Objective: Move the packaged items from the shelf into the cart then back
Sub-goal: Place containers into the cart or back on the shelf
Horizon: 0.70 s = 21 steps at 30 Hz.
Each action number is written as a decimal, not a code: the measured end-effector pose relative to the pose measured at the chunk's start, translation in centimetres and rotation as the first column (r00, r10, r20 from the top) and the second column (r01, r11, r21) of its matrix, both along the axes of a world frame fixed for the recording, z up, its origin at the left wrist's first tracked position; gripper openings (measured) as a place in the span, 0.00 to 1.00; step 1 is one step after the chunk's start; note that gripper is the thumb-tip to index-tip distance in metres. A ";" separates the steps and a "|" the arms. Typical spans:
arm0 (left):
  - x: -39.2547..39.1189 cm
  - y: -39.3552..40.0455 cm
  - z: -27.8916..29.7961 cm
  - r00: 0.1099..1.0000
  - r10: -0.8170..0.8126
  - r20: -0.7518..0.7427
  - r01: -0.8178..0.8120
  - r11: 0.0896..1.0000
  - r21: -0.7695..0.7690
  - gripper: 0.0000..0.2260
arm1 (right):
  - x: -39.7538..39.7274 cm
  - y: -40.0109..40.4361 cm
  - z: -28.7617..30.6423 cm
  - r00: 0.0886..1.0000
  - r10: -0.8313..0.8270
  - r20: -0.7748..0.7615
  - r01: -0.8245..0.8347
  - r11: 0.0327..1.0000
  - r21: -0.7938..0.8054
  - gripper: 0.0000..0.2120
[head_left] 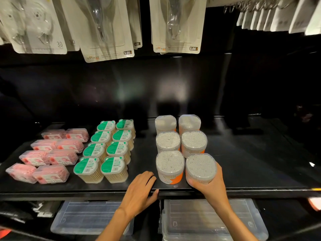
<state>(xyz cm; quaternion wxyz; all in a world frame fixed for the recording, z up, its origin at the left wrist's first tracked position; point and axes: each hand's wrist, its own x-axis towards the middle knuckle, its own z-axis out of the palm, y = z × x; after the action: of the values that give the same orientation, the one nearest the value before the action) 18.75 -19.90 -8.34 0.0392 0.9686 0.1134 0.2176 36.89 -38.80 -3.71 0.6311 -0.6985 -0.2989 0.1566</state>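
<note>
My right hand (211, 185) grips a clear tub of cotton swabs (200, 168) at the front edge of the black shelf (251, 171), at the near right end of two rows of like tubs. The neighbouring front tub (170, 166) with an orange label stands just left of it. My left hand (141, 190) rests flat on the shelf's front edge, fingers relaxed, just left of that tub and holding nothing. No cart is in view.
Green-lidded toothpick boxes (107, 150) stand in two rows left of centre, and pink floss-pick boxes (50, 153) lie further left. Blister-carded items (107, 28) hang above. Clear plastic bins (208, 220) sit under the shelf.
</note>
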 end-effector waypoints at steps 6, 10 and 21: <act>-0.1 0.1 -0.5 0.999 0.000 -0.040 0.001 1.000 0.019 0.14 | -1.0 -0.6 -0.9 0.990 -0.120 -0.075 0.118 0.993 -0.020 0.46; -0.2 0.3 -0.9 0.999 -0.016 -0.029 0.017 1.000 0.025 0.14 | -1.1 -0.7 -0.7 0.988 -0.146 -0.056 0.143 0.988 -0.052 0.44; -0.5 0.2 -1.4 0.999 0.038 -0.034 -0.037 0.999 0.029 0.28 | -0.2 -0.4 -0.9 0.989 -0.119 -0.084 0.114 0.992 -0.059 0.43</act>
<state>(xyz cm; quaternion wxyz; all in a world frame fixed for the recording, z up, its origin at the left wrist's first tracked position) 18.22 -19.73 -9.73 0.0195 0.9704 0.1291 0.2031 36.65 -39.22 -4.61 0.6325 -0.7240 -0.2255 0.1580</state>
